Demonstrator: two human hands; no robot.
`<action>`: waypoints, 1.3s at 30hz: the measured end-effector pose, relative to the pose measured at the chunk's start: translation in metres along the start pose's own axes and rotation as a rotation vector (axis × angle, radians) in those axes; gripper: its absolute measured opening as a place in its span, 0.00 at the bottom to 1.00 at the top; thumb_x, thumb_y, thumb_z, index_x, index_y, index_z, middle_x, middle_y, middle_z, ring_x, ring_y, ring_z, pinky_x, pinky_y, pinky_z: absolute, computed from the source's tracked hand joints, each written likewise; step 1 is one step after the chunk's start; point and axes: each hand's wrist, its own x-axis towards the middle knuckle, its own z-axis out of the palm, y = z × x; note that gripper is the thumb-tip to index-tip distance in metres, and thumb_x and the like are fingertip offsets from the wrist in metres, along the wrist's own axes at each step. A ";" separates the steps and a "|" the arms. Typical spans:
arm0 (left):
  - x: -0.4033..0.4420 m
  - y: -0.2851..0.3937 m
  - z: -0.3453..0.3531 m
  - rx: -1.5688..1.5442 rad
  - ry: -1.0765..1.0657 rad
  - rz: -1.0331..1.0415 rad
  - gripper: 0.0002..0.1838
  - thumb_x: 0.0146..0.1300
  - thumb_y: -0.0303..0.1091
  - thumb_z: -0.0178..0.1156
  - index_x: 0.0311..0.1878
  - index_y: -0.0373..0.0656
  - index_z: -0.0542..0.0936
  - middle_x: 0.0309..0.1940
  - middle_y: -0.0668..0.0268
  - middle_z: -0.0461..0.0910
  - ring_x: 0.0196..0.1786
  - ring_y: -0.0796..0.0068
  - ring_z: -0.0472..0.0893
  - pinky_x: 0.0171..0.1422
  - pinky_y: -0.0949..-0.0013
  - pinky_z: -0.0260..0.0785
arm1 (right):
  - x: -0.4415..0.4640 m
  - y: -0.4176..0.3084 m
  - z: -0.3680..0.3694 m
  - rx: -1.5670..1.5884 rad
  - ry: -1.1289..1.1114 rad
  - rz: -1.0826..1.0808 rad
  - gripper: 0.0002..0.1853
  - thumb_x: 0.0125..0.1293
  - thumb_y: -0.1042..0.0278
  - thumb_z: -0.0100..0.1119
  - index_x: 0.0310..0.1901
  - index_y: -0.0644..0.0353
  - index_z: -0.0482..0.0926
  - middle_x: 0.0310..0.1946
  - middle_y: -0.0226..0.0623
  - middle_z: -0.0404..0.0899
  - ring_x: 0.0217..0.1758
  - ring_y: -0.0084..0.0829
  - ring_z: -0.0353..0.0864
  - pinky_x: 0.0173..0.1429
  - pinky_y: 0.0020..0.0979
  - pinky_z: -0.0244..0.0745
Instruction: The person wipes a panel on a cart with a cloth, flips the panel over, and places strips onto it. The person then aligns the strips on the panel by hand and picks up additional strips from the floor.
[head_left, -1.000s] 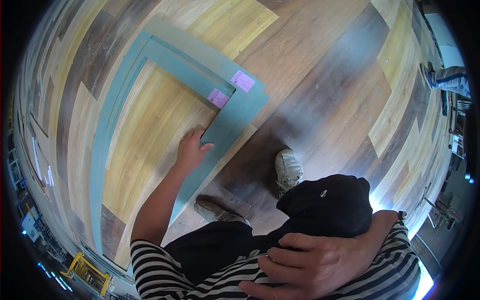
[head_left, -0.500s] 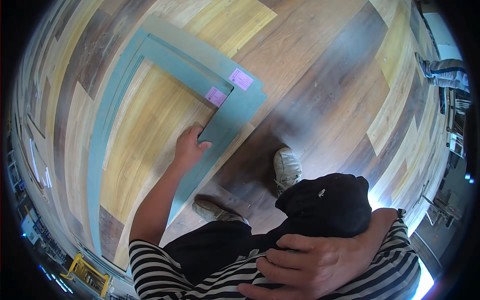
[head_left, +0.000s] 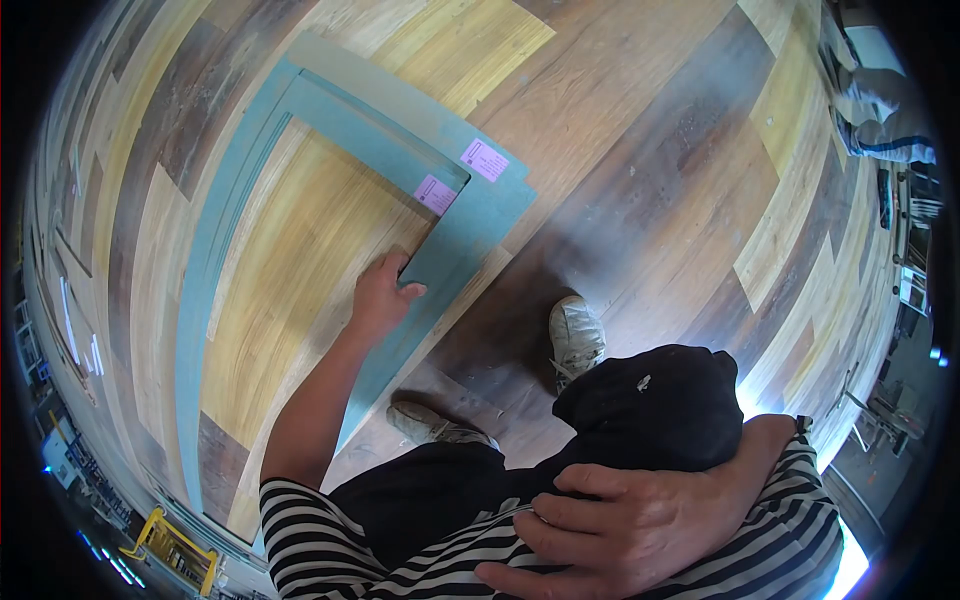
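Observation:
A long blue-green frame (head_left: pixel 222 215) lies on the wood-patterned floor, its near side running toward my feet. Two pale purple labels, one on the corner piece (head_left: pixel 484 160) and one on the inner strip (head_left: pixel 435 194), sit close together. My left hand (head_left: pixel 385 292) is closed on the near side of the frame, fingers at the inner edge and thumb on the top face; the fingertips are partly hidden. My right hand (head_left: pixel 625 520) rests across my striped shirt by my raised knee, fingers spread, holding nothing.
My two shoes (head_left: pixel 577 335) are on the floor beside the frame. Another person's lower legs (head_left: pixel 885 130) show at the upper right edge. A yellow metal rack (head_left: pixel 175 550) stands at the lower left, and metal equipment (head_left: pixel 888 425) at the right edge.
The other person's legs at the right edge have shifted, with more of them now in view. My hands and the frame stay nearly the same.

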 end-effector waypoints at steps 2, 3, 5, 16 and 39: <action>-0.001 0.001 -0.001 -0.002 0.007 -0.002 0.24 0.47 0.32 0.73 0.47 0.38 0.75 0.34 0.55 0.76 0.37 0.56 0.77 0.42 0.60 0.70 | 0.000 -0.001 0.000 0.017 0.158 0.025 0.23 0.48 0.67 0.56 0.50 0.58 0.78 0.31 0.34 0.75 0.35 0.30 0.75 0.42 0.28 0.69; 0.000 0.001 -0.001 -0.004 0.002 -0.005 0.24 0.48 0.32 0.73 0.47 0.38 0.75 0.34 0.55 0.76 0.37 0.56 0.77 0.42 0.60 0.70 | 0.001 -0.002 -0.010 0.007 0.001 0.001 0.23 0.48 0.67 0.56 0.50 0.58 0.78 0.31 0.34 0.75 0.35 0.29 0.75 0.42 0.28 0.69; 0.000 0.001 -0.001 -0.005 0.000 -0.011 0.23 0.48 0.33 0.73 0.47 0.38 0.75 0.34 0.55 0.76 0.37 0.56 0.77 0.42 0.60 0.70 | 0.000 -0.002 -0.015 -0.002 -0.157 -0.027 0.23 0.48 0.67 0.56 0.50 0.58 0.78 0.31 0.34 0.75 0.35 0.29 0.75 0.42 0.28 0.69; -0.008 0.006 0.008 0.336 -0.012 0.038 0.34 0.51 0.46 0.71 0.57 0.37 0.72 0.51 0.51 0.75 0.53 0.51 0.77 0.54 0.54 0.71 | -0.002 -0.009 -0.011 -0.023 -0.152 -0.033 0.23 0.49 0.70 0.61 0.51 0.58 0.77 0.32 0.34 0.75 0.35 0.29 0.75 0.41 0.28 0.70; -0.032 0.028 0.021 0.512 -0.032 0.119 0.39 0.50 0.52 0.70 0.56 0.31 0.68 0.51 0.51 0.69 0.55 0.53 0.72 0.55 0.56 0.71 | 0.002 -0.018 0.004 -0.129 -0.215 -0.027 0.20 0.56 0.62 0.60 0.53 0.44 0.81 0.34 0.31 0.81 0.34 0.23 0.81 0.43 0.25 0.73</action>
